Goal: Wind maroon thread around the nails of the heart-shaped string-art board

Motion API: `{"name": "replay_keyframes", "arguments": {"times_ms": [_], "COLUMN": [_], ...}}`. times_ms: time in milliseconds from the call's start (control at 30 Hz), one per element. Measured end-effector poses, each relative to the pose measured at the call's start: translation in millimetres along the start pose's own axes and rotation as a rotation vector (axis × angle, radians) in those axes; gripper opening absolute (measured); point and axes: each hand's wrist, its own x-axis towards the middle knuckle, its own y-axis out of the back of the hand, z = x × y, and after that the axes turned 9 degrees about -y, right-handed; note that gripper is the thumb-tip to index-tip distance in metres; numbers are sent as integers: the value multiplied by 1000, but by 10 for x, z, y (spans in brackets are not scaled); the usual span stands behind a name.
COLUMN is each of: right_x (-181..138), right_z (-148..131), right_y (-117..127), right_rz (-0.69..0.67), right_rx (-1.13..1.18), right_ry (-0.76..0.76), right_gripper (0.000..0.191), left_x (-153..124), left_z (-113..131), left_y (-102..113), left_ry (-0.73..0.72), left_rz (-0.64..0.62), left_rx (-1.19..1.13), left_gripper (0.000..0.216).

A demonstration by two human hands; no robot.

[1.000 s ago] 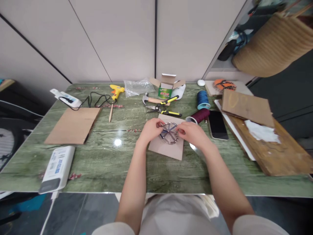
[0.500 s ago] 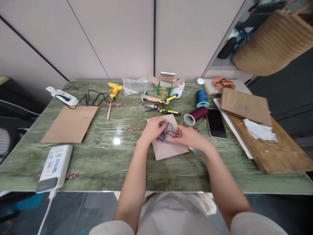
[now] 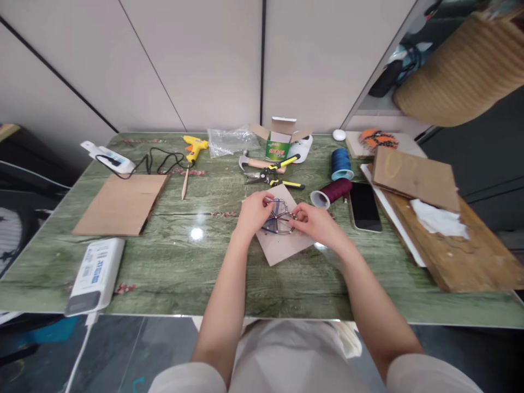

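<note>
Since the earlier view: wire frame turned flatter, card beneath it skewed. Left hand: fingers curled, gripping frame's left edge. Frame: between hands, over card. Right hand: fingers nearly closed, pinching frame's right edge.

The cardboard square — under the wire frame — has turned clockwise.

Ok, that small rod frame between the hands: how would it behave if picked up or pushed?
The rod frame probably feels light for its size, being mostly gaps between thin rods. It may flex at the joints, with the left hand and right hand both steadying it. Its roundish outline could roll if stood up.
</note>
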Motion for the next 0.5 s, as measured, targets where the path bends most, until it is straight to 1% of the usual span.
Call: {"name": "replay_keyframes", "arguments": {"times_ms": [100,167,233,267,333,400,500], "right_x": [50,107,167,192,228,244,257], "right_z": [43,88,137,159,199,225,238], "right_y": [7,-22,-76,-106,-157,-184,-192], "right_rz": [79,156,242,261,260,230,192], "right_rx": [17,51,97,132,255,393,548], "right_ry": [68,101,96,76,20,-28,-57], "right_gripper": [21,23,22,22,23,24,23], "left_x": [-2,-2,-3,-3,-3,-4,-7], "left_z": [-7,-29,-57,-69,-85,-87,-82], "left_y": [38,63,82,88,95,93,67], "left_ry": [45,88,133,149,166,170,150], "left_rz": [18,11,1,-3,-4,-4,12], "left_rx": [-2,8,40,63,106,139,175], "left_gripper": [22,22,22,21,19,18,17]}}
